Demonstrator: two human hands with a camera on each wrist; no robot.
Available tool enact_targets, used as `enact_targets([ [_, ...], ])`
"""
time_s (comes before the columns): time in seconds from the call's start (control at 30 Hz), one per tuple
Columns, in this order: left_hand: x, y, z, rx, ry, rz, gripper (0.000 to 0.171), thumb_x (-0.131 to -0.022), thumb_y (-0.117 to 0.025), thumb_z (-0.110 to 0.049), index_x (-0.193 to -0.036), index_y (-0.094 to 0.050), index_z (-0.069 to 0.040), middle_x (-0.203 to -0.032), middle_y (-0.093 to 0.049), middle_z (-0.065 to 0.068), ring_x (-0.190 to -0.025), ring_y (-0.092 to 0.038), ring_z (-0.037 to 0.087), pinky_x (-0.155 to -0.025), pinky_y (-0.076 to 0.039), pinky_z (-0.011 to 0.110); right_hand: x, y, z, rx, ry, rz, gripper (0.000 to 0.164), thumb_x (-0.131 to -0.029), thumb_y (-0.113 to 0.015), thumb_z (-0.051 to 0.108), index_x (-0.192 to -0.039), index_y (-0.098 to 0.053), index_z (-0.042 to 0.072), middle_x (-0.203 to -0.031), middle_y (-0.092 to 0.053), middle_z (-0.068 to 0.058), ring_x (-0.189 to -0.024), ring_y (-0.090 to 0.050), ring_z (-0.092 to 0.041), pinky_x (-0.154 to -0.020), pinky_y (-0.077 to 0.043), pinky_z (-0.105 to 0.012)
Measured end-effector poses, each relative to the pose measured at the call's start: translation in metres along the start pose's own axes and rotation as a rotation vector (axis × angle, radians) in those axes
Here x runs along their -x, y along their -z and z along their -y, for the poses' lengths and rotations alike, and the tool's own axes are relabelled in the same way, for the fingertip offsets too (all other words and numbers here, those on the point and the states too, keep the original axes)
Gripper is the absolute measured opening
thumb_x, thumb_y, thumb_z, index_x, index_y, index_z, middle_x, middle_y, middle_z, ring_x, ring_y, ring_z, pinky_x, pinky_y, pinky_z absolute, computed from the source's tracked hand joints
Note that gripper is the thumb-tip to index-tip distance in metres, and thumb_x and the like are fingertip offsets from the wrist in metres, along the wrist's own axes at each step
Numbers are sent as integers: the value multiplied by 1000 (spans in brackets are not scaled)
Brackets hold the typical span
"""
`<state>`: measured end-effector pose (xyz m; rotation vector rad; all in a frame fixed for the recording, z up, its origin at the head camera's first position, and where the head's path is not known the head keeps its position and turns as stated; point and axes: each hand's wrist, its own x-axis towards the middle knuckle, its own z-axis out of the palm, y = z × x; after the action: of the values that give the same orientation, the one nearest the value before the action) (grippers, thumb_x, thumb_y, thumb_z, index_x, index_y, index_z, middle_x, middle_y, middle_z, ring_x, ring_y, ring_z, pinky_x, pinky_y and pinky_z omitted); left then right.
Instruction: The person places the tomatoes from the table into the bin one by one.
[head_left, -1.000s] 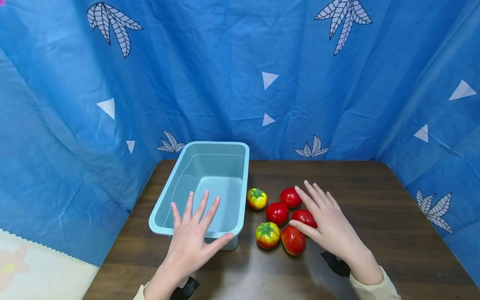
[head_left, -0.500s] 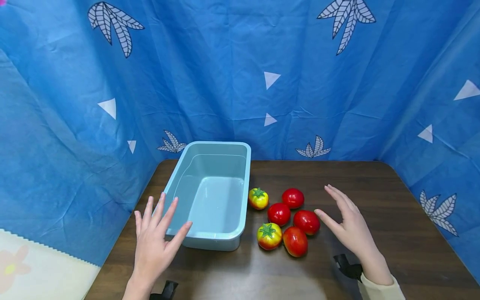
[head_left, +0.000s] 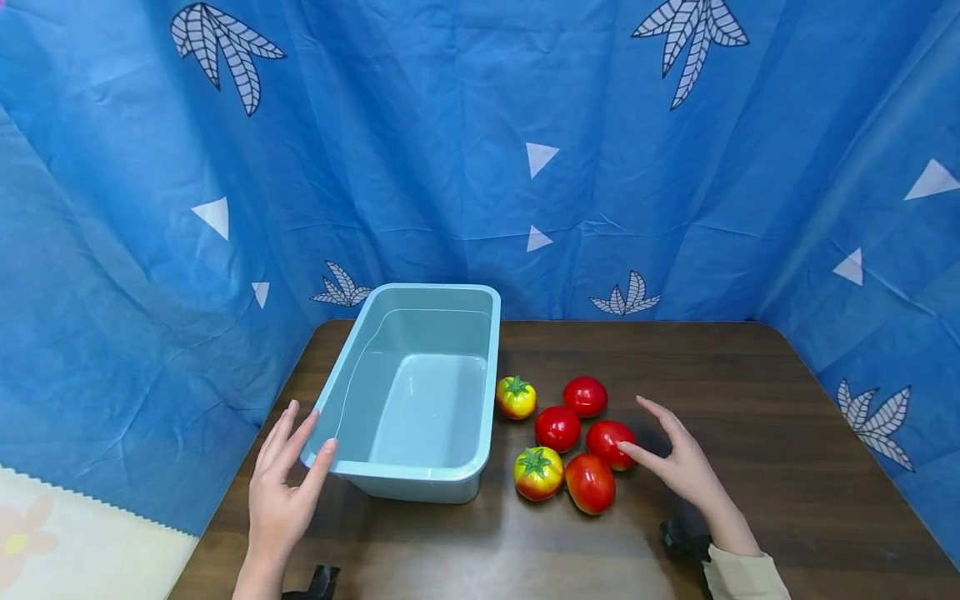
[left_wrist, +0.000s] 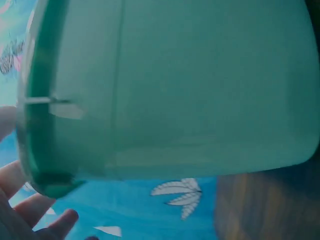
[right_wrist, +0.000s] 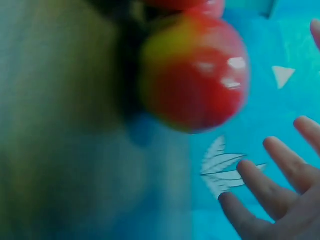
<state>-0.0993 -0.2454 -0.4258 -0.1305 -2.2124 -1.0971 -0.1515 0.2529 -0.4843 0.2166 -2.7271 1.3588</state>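
My left hand [head_left: 281,496] is beside the near left corner of a light blue plastic basin [head_left: 408,473], fingers spread. In the left wrist view those fingers [left_wrist: 34,207] reach past the rim of the basin [left_wrist: 190,90]; whether they touch it I cannot tell. Over on the right, my right hand [head_left: 686,471] hovers with thumb and fingers apart, holding nothing. Its thumb overlaps the edge of a glossy red tomato [head_left: 609,442]; contact is unclear. The right wrist view has a red-and-yellow tomato [right_wrist: 200,75] close up, with the right hand [right_wrist: 280,190] extended beside it.
Several tomatoes lie right of the basin, among them a yellow one [head_left: 516,398] and a yellow-red one [head_left: 537,473] with green star-shaped tops. They rest on a dark wooden table [head_left: 742,375]. A blue patterned curtain [head_left: 465,192] rises behind and at both sides.
My left hand has moved left, from in front of the basin to its near left corner. The right hand has drawn right and lower, off the tomatoes. Basin and tomatoes have stayed put.
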Motion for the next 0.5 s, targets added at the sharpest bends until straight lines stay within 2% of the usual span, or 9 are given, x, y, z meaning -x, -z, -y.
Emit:
enact_targets([
  [0.1, 2, -2, 6, 56, 75, 5, 53, -78, -72, 2, -128, -59, -11, -146, -38, 0, -134, -32, 16, -98, -27, 16, -1, -9, -13, -36, -8, 12, 78, -79, -75, 31, -143, -35, 11, -145, -33, -18, -129, -30, -41, -94, -27, -67],
  [0.23, 4, -6, 13, 225, 143, 19, 50, -81, -65, 8, -130, -55, -1, -146, -37, 4, -133, -33, 13, -95, -31, 13, 0, -19, -22, -53, -10, 24, 81, -76, -78, 31, -142, -36, 11, -144, -33, -17, -128, -31, -40, -96, -28, -63],
  [0.4, 6, -13, 19, 530, 138, 31, 46, -86, -50, 16, -131, -45, 9, -139, -44, 10, -124, -41, 14, -92, -34, 17, 1, -26, -24, -83, -28, 30, 81, -75, -79, 30, -142, -36, 13, -145, -32, -17, -128, -30, -40, -96, -29, -62],
  [0.5, 7, -18, 20, 622, 124, 11, 44, -87, -45, 15, -131, -45, 8, -131, -47, 10, -114, -44, 16, -87, -36, 19, 1, -27, -25, -97, -52, 39, 81, -75, -78, 30, -143, -36, 14, -145, -32, -17, -128, -31, -40, -94, -28, -65],
])
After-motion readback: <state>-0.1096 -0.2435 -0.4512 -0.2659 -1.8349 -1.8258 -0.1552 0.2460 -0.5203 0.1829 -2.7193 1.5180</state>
